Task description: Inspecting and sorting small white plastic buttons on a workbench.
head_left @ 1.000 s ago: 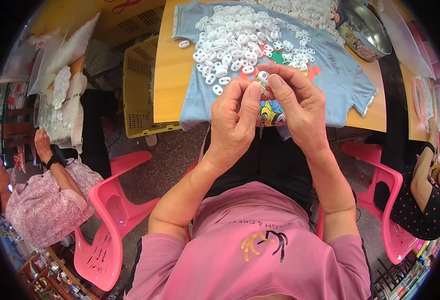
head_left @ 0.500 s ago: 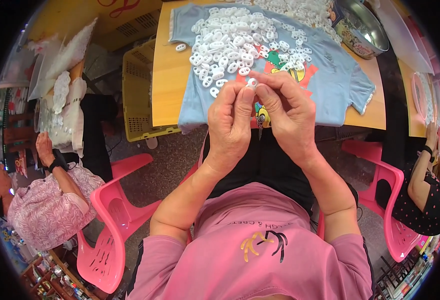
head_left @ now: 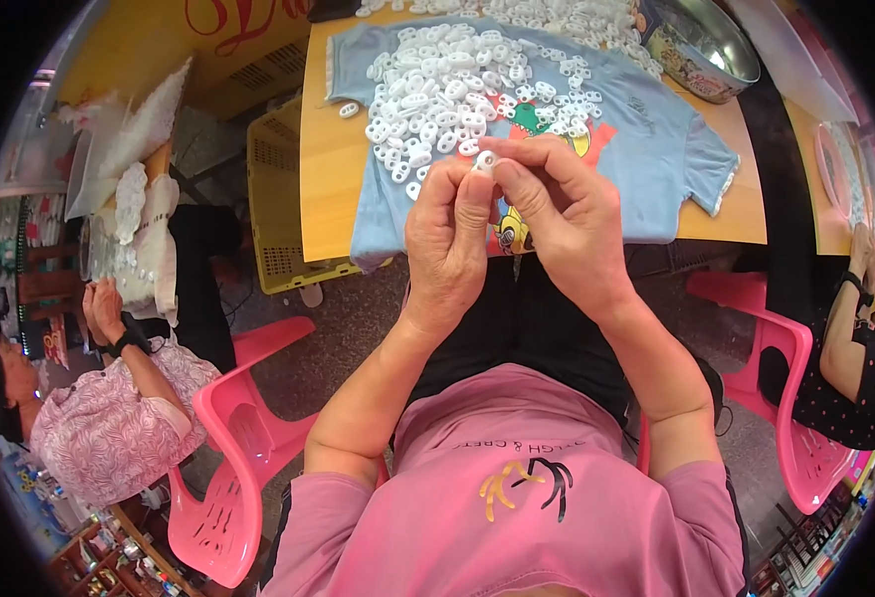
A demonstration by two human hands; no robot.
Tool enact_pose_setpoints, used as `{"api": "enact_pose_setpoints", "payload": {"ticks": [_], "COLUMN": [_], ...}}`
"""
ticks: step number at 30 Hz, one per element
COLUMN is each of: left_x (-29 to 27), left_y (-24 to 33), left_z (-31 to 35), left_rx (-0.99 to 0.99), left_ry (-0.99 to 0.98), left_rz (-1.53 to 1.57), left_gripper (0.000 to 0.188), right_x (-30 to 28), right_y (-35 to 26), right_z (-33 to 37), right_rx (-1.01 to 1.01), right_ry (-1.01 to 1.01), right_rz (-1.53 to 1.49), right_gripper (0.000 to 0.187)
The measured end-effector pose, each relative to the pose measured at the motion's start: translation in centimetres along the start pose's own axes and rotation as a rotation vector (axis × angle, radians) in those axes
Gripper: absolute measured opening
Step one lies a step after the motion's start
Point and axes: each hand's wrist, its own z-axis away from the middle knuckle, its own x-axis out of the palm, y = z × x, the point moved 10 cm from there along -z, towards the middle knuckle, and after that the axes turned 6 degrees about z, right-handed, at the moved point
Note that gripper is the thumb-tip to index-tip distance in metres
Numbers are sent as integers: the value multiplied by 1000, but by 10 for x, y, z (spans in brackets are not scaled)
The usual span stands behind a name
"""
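Observation:
Both hands meet at the front of a blue T-shirt (head_left: 646, 179) spread on the table. Between the thumb and finger of my left hand (head_left: 446, 244) is a small white plastic piece (head_left: 486, 160), oval with dark holes. My right hand (head_left: 575, 224) pinches the same piece from the other side, its thumb against it. Just beyond the fingertips lies a big pile of white two-hole plastic pieces (head_left: 427, 90). A smaller group of white pieces (head_left: 572, 109) lies to its right, over the shirt's printed picture.
More white pieces (head_left: 577, 20) heap at the table's far edge, beside a round metal tin (head_left: 721, 60). A yellow crate (head_left: 276, 199) stands left of the wooden table (head_left: 330, 214). Pink chairs (head_left: 223, 497) flank me, and other people work at left and right.
The view has shifted slightly. My hands still pinch the white piece, which has turned a little between the fingertips. The co-worker at left has brought their hands together.

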Motion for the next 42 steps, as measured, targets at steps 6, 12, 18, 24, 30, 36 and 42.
{"api": "enact_pose_setpoints", "payload": {"ticks": [6,12,18,24,30,36,42], "left_x": [-5,5,17,18,19,21,17], "left_y": [7,16,9,4,2,12,19], "left_z": [-1,-10,-11,-9,-10,-9,-10], "left_rx": [117,196,109,55,21,81,157], "left_ry": [31,-73,-179,-199,-242,-286,-328], "left_rz": [89,-4,184,242,340,299,287], "left_gripper": [23,44,53,58,62,57,47], "right_x": [-3,2,3,4,9,12,14], "right_y": [7,-2,-7,-5,-5,-9,-12], "right_z": [-1,-1,1,1,2,5,7], "right_rx": [142,94,96,99,140,163,81], "right_ry": [-6,-49,-30,-63,-104,-112,-105], "right_rz": [-192,-295,-374,-406,-447,-459,-487], "right_gripper": [26,48,61,64,67,72,74]}}
